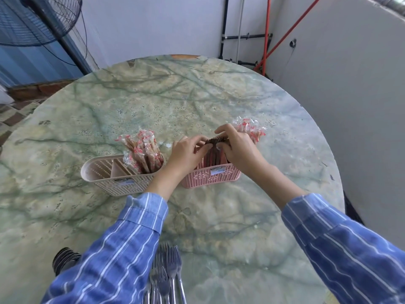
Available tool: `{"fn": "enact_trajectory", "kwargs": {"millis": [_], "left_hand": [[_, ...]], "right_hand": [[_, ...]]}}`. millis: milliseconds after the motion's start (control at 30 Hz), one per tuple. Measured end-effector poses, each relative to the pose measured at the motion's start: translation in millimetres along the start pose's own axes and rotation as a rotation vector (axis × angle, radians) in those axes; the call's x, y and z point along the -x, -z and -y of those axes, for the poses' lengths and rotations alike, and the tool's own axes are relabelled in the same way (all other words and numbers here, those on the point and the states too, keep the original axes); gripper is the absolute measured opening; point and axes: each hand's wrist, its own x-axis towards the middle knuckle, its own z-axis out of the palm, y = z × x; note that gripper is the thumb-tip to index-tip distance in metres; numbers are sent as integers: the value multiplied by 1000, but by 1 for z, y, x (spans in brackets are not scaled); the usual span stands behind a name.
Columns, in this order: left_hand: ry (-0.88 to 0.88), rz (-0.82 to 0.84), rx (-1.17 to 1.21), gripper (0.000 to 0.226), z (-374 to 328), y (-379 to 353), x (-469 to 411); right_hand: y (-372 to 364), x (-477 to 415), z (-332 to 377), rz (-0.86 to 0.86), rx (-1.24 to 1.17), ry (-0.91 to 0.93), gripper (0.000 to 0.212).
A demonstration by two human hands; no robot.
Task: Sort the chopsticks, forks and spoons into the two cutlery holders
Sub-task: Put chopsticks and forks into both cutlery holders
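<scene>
A beige cutlery holder (105, 178) stands left of centre, with wrapped chopsticks (142, 150) upright in its right compartment; its left compartment looks empty. Beside it, a pink holder (210, 177) carries more wrapped chopsticks (249, 128) at its far right and a bundle of dark brown chopsticks (215, 154) in its middle. My left hand (186, 152) and my right hand (236, 148) both grip the tops of the brown bundle. A pile of metal forks (168, 273) lies at the near edge. Dark stacked spoons (64, 258) show beside my left sleeve.
The round green marble table (197, 95) carries everything. A standing fan (39, 18) is at the far left and white walls with pipes stand behind and to the right.
</scene>
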Motion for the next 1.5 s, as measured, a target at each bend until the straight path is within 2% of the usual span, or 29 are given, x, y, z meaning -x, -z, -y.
{"fn": "enact_trajectory", "kwargs": {"millis": [100, 233, 367, 600, 667, 767, 933, 1067, 1167, 1267, 1400, 1500], "left_hand": [[-13, -59, -5, 23, 5, -2, -2], [-39, -111, -13, 20, 9, -3, -1], [-59, -130, 8, 23, 8, 0, 4], [-51, -43, 193, 39, -3, 3, 7], [-31, 8, 207, 40, -3, 2, 6], [-41, -15, 168, 30, -2, -2, 1], [-83, -12, 99, 24, 1, -7, -6], [-84, -33, 67, 25, 3, -9, -8], [-75, -98, 112, 35, 3, -5, -3], [-52, -196, 11, 28, 9, -6, 3], [24, -160, -178, 27, 22, -13, 10], [63, -168, -151, 24, 25, -13, 12]], "right_hand": [[-15, 7, 0, -107, -119, -130, 23], [-35, 15, -1, -211, -252, -243, 32], [-43, 19, -3, -303, -271, -252, 28], [-47, 29, 5, -316, -290, -220, 42], [-46, 30, 5, -346, -261, -194, 37], [-45, 25, 1, -375, -194, -184, 26], [-40, 22, 0, -339, 23, -227, 24], [-39, 29, 0, -419, 137, -106, 25], [-39, 35, -4, -449, 113, -2, 31], [-41, 41, -10, -458, 64, 32, 38], [-51, 55, -8, -487, -16, 66, 45], [-61, 69, -11, -530, -10, 102, 37]]}}
